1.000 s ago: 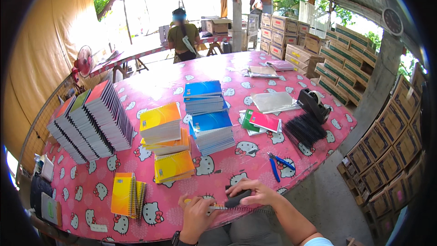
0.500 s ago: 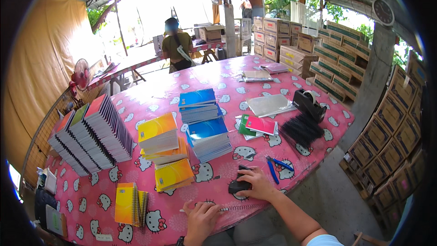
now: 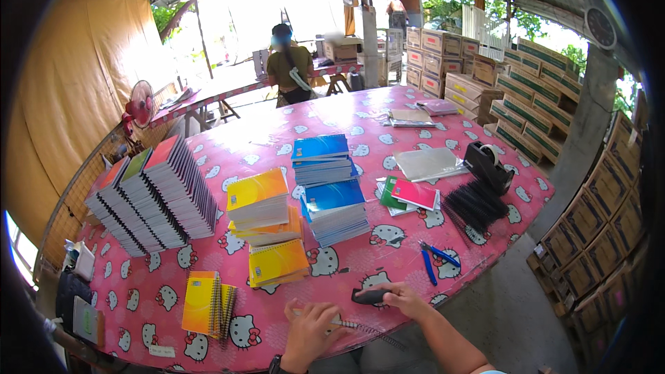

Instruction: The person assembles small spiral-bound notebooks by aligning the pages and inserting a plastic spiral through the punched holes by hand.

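counter: pink cartoon-print cloth, largely as a second ago; the view has tipped a little.
cardboard boxes: stacked at the right, closed, contents hidden.
notebook stacks: spiral-bound row at the left, blue and yellow piles mid-counter, unmoved.
black spiral coils: heaped beside the tape dispenser.
right hand: has shifted onto a small dark tool at the near edge, grip closed over it.
left hand: still pressing flat on the wire spiral; grip open, fingers spread.
meaning: the binding work looks to carry on at the near edge.
blue pliers: lying untouched.
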Tool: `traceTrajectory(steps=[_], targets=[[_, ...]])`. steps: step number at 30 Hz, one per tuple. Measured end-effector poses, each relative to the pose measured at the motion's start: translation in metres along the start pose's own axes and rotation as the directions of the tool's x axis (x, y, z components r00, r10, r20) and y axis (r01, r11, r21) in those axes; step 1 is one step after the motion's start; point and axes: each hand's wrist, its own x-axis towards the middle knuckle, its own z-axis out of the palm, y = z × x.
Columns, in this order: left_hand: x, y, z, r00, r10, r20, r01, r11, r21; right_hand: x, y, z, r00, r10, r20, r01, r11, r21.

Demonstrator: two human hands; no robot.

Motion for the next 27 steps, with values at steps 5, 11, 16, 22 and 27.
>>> traceTrajectory(steps=[5,11,16,22,27], targets=[[-0.009,-0.012,0.008,0.998,0.053,0.026,-0.054,0.996,0.065,0.006,-0.015,0.016,0.994,-0.027,0.108,0.033,0.998,-0.058],[-0.014,-0.025,0.001,1.0,-0.028,-0.005,0.028,0.999,0.041,0.002,-0.04,0.033,0.954,-0.108,0.28,0.11,0.994,0.007],[-0.014,-0.025,-0.001,0.998,-0.033,-0.047,0.032,0.999,-0.013,0.012,-0.039,0.029,0.981,-0.114,0.154,0.157,0.941,-0.299],[-0.013,-0.023,-0.006,0.998,-0.062,0.02,0.063,0.998,-0.032,0.02,-0.027,0.024,0.998,0.018,0.057,0.017,0.824,-0.566],[-0.01,-0.023,-0.005,0.996,-0.085,0.004,0.085,0.992,-0.092,0.021,-0.039,0.031,0.973,-0.06,0.223,0.085,0.991,-0.105]])
